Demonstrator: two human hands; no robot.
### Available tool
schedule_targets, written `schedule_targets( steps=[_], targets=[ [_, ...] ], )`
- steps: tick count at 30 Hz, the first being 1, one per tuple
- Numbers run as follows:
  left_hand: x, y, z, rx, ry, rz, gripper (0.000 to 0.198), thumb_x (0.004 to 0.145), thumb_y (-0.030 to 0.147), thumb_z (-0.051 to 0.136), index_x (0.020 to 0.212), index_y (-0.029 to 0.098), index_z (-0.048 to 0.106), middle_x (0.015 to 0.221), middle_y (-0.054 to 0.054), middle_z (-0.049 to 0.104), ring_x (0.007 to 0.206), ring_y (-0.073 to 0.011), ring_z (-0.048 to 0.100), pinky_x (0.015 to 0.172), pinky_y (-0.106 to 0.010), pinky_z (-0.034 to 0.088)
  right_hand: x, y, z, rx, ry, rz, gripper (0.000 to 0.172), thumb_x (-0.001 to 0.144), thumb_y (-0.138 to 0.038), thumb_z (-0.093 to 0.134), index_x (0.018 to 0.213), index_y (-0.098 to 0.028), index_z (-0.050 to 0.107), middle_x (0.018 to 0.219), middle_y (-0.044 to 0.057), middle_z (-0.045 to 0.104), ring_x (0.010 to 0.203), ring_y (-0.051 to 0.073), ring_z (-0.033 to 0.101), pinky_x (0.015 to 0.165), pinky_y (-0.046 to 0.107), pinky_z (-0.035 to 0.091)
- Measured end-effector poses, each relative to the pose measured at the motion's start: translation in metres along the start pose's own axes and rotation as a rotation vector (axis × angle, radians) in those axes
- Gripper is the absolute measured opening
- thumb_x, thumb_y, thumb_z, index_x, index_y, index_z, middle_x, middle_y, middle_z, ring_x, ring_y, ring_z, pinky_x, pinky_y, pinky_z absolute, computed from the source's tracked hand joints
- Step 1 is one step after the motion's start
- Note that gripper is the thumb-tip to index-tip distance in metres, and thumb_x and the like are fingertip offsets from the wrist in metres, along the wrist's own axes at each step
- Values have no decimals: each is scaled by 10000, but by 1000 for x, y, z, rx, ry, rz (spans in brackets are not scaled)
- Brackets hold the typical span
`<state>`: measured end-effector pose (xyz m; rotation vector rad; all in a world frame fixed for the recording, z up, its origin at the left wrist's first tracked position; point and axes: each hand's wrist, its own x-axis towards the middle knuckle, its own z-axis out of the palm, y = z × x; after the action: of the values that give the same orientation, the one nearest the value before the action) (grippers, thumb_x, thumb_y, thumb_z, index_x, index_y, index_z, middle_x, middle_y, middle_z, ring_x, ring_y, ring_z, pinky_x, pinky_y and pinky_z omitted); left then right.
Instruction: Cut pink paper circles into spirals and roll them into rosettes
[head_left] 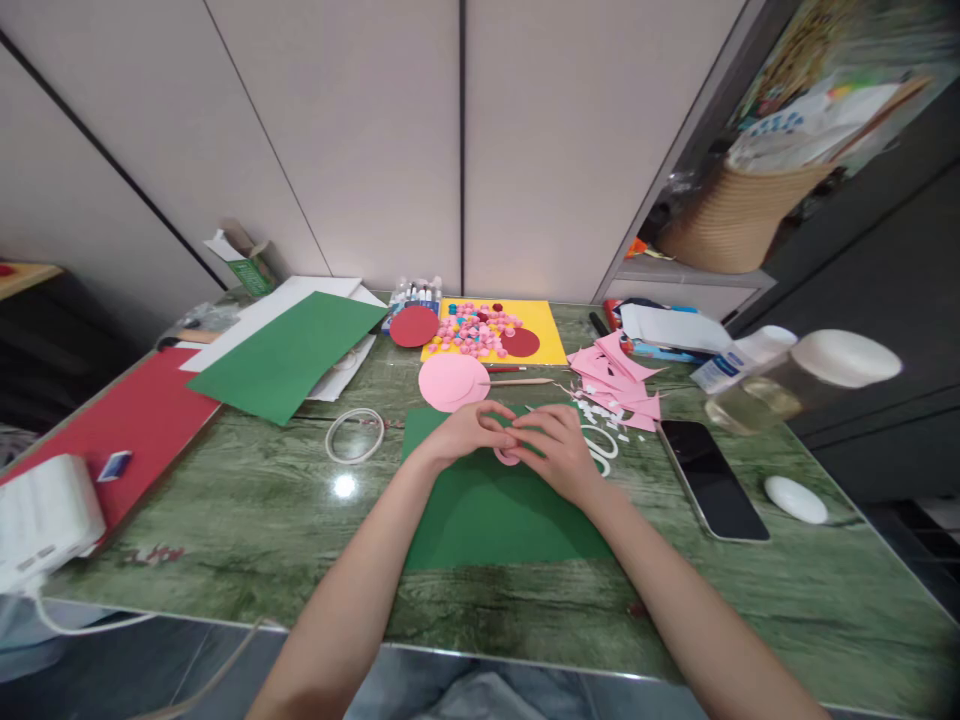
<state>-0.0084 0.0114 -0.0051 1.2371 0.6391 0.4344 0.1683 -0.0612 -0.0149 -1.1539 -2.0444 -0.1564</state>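
Observation:
Over the green paper sheet (502,520), my left hand (474,432) and my right hand (556,448) meet at the fingertips. Between them is a small pink paper piece (508,457), mostly hidden by the fingers. My left thumb and fingers curl together at its left side, and my right fingers pinch in from the right. Just behind my left hand lie pink paper circles (452,382), overlapping. White-handled scissors (602,446) lie beside my right hand, their blades partly covered by it.
Pink scraps (611,375) and a phone (712,480) lie to the right. At the back, a yellow sheet (551,318) bears pink beads (480,330) and a dark red circle (520,343). A tape roll (355,436) lies left, near another green sheet (292,350).

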Motion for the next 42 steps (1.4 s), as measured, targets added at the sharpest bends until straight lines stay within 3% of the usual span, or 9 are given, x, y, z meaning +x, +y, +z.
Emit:
schedule_targets(
  steps=[5,11,20,24,29,38,42],
  targets=[
    [-7,8,-4,210,-114,-50,421,608,216,712,990,140,554,698,-35,678,653,-146,635,653,-264,468,-1,-4,1,35,-85,-86,146,781,-322,632,889,-226,650,932,21,678,941,195,503,826,370,374],
    [-5,9,-3,193,-97,-27,439,613,216,709,1019,149,555,698,-23,671,648,-132,625,667,-256,458,-2,0,3,10,-75,-77,120,788,-322,625,860,-229,649,906,19,679,918,186,511,818,365,369],
    [8,-10,27,-299,165,19,481,569,203,763,993,125,549,717,-29,669,618,-103,616,668,-246,454,3,3,-3,-85,98,56,45,767,-265,643,784,-224,639,815,20,671,837,186,509,770,355,368],
    [11,-13,28,-323,218,5,502,541,194,780,977,113,543,676,-34,674,589,-115,622,650,-258,464,4,4,-3,-97,92,72,72,766,-295,645,761,-224,640,815,26,669,832,196,512,761,364,364],
    [8,-9,14,-191,131,-11,481,558,194,769,983,106,562,656,-40,680,584,-127,633,656,-269,473,2,4,-3,-20,37,43,95,761,-322,650,804,-237,660,830,21,680,865,199,507,785,372,369],
    [-4,5,-6,47,-179,-116,513,579,188,750,1050,133,554,695,-53,695,643,-157,649,668,-289,486,2,-4,0,153,-103,-43,174,756,-352,642,878,-229,664,907,26,680,933,202,492,813,371,385],
    [-2,3,-5,-1,-147,-77,521,597,197,742,1076,132,548,725,-52,690,662,-141,643,697,-281,477,0,-2,2,115,-85,-27,132,783,-321,622,865,-226,661,899,31,680,907,196,507,806,374,382]
  ],
)
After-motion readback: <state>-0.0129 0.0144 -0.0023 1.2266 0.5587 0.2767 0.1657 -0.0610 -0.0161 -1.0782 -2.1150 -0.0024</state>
